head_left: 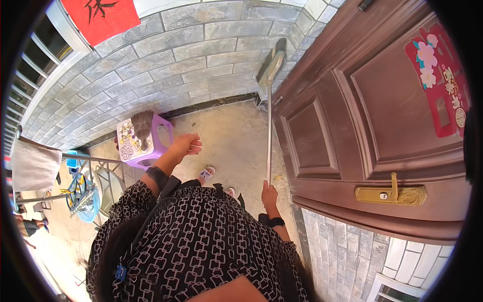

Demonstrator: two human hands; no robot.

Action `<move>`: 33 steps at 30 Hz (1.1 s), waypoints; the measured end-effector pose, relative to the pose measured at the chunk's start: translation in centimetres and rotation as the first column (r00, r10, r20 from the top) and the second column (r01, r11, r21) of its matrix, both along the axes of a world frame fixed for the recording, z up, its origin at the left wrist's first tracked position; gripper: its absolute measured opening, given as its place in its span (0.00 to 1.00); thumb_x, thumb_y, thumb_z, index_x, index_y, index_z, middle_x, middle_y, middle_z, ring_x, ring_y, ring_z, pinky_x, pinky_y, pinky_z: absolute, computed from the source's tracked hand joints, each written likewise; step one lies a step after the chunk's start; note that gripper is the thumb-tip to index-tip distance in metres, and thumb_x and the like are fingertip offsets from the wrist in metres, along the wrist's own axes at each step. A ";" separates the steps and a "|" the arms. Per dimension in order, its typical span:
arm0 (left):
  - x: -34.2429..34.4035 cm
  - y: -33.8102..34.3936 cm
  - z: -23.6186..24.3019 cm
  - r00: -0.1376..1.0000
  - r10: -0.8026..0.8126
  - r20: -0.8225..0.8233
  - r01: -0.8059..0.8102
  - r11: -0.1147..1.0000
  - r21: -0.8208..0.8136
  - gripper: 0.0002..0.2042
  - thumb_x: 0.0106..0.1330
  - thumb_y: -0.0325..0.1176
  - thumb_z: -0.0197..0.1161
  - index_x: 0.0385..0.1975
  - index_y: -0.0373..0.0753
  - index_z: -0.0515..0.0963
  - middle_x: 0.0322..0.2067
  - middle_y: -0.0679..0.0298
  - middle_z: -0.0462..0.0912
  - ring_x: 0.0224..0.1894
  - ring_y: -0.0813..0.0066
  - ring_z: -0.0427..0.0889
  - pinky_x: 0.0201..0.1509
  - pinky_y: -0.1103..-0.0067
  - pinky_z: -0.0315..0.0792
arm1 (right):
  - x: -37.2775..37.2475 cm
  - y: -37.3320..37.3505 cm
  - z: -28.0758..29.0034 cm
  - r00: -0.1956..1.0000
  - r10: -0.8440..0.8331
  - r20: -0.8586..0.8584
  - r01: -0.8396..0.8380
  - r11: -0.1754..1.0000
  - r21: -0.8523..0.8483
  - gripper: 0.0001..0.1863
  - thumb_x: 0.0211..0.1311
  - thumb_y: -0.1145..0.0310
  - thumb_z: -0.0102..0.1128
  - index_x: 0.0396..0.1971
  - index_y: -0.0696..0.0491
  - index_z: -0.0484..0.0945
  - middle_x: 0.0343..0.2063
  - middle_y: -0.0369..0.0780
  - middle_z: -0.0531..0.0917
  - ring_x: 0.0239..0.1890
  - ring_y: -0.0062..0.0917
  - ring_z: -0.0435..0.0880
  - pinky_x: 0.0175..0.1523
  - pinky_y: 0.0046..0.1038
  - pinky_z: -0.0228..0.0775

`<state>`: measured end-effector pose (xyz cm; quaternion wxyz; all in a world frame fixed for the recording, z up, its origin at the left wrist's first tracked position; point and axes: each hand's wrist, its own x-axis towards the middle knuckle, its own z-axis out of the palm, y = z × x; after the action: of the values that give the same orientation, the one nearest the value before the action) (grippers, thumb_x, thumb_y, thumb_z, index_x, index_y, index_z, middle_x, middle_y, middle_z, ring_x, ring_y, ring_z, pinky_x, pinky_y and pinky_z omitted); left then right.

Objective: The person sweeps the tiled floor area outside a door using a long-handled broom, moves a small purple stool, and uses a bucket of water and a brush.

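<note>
My right hand (269, 194) is wrapped round the lower end of a silver pole that belongs to a long-handled mop (269, 126). Its flat, wide head is raised against the tiled wall in the corner beside the door; the exact make of the head is hard to tell. My left hand (186, 145) hangs in the air with loosely bent fingers and nothing visible in them. Just left of it stands a purple plastic stool (162, 137) with a patterned top. A dark grey-brown cloth-like thing (143, 123) lies draped on the stool.
A brown panelled door (322, 136) with a brass handle (392, 194) fills the right side. Grey tiles cover the wall (191, 45) ahead. At the left are a metal rack (100, 161) with a pale towel (35, 166), a blue basin (89, 204) and a barred window (37, 65).
</note>
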<state>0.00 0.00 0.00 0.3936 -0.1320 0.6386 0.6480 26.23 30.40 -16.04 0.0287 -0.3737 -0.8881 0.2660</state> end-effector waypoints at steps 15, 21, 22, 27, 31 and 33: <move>2.7 -11.4 -4.0 0.924 0.379 0.050 -0.376 0.925 -0.057 0.13 0.62 0.42 0.50 0.37 0.38 0.72 0.29 0.64 0.79 0.30 0.74 0.79 0.32 0.80 0.71 | 5.8 -4.2 5.9 0.966 0.091 0.244 0.070 0.813 -0.578 0.26 0.60 0.48 0.46 0.15 0.56 0.72 0.09 0.36 0.70 0.11 0.24 0.70 0.18 0.26 0.61; 2.0 -10.4 -5.1 0.918 0.379 0.112 -0.378 0.925 -0.030 0.13 0.63 0.41 0.50 0.36 0.38 0.73 0.29 0.63 0.79 0.30 0.72 0.79 0.32 0.80 0.71 | -2.1 -2.1 -1.7 0.971 -0.031 0.236 0.150 0.850 -0.505 0.29 0.62 0.47 0.41 0.15 0.57 0.71 0.09 0.41 0.72 0.12 0.30 0.74 0.20 0.32 0.66; 2.2 -11.4 -5.2 0.920 0.377 0.111 -0.372 0.926 -0.057 0.13 0.63 0.41 0.50 0.37 0.38 0.72 0.29 0.63 0.79 0.30 0.72 0.79 0.32 0.80 0.71 | -4.6 -3.7 -0.6 0.957 -0.034 0.287 0.203 0.785 -0.585 0.29 0.62 0.47 0.41 0.14 0.57 0.70 0.08 0.41 0.71 0.09 0.30 0.72 0.17 0.33 0.64; 0.6 -10.1 -4.5 0.951 0.302 0.064 -0.299 0.953 -0.059 0.14 0.63 0.41 0.49 0.37 0.36 0.72 0.29 0.63 0.79 0.29 0.72 0.79 0.32 0.80 0.71 | -7.9 -2.0 1.2 0.946 -0.176 0.271 0.323 0.541 -0.777 0.26 0.61 0.49 0.44 0.13 0.56 0.68 0.06 0.37 0.67 0.05 0.26 0.66 0.11 0.29 0.58; 0.6 -10.6 -4.7 0.938 0.336 0.086 -0.329 0.940 -0.088 0.13 0.62 0.40 0.51 0.37 0.36 0.72 0.29 0.62 0.79 0.28 0.73 0.78 0.32 0.79 0.70 | -0.5 -3.3 2.6 0.906 -0.118 0.407 0.423 0.291 -0.858 0.23 0.61 0.50 0.46 0.21 0.56 0.69 0.08 0.34 0.67 0.05 0.20 0.61 0.10 0.25 0.56; 0.0 -10.1 -4.9 0.962 0.266 0.067 -0.262 0.963 -0.065 0.13 0.62 0.40 0.51 0.37 0.37 0.72 0.29 0.63 0.78 0.29 0.74 0.78 0.32 0.79 0.70 | 4.3 -3.7 4.8 0.905 -0.072 0.419 0.417 0.341 -0.843 0.22 0.61 0.50 0.46 0.19 0.54 0.70 0.09 0.34 0.67 0.06 0.20 0.62 0.12 0.24 0.56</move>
<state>0.05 -10.06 -4.86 0.3238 -0.2511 0.6177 0.6713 30.56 26.74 -11.24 -0.2818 -0.4926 -0.5143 0.6430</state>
